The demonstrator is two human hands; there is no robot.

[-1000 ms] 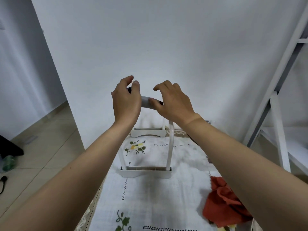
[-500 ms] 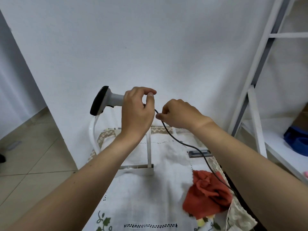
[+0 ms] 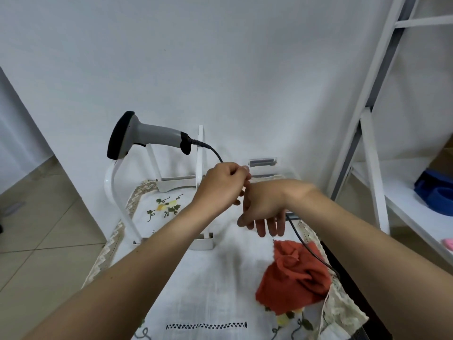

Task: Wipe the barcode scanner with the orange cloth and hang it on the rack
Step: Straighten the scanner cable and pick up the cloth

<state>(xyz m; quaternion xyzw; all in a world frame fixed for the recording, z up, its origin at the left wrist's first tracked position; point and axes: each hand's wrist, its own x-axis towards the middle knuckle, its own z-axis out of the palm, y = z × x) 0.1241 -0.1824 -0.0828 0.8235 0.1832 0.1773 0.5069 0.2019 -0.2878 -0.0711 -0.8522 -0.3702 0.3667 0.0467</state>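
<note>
The grey and black barcode scanner [image 3: 144, 136] lies across the top of the white rack [image 3: 115, 190], head to the left, with no hand on it. Its black cable [image 3: 215, 153] runs right and down into my left hand [image 3: 224, 185], which pinches it. My right hand [image 3: 264, 207] is just right of the left, fingers spread and pointing down, holding nothing. The cable goes on below it and crosses the crumpled orange cloth [image 3: 294, 278], which lies on the table at the right.
The table wears a white embroidered cloth [image 3: 203, 290] with lace edging. A white metal ladder frame [image 3: 367, 143] stands at the right, with a white shelf holding a blue object [image 3: 436, 192]. Tiled floor lies to the left.
My left hand let go of the scanner handle and moved right to the cable. The scanner now rests on the rack alone. My right hand released the cable and spread its fingers.
</note>
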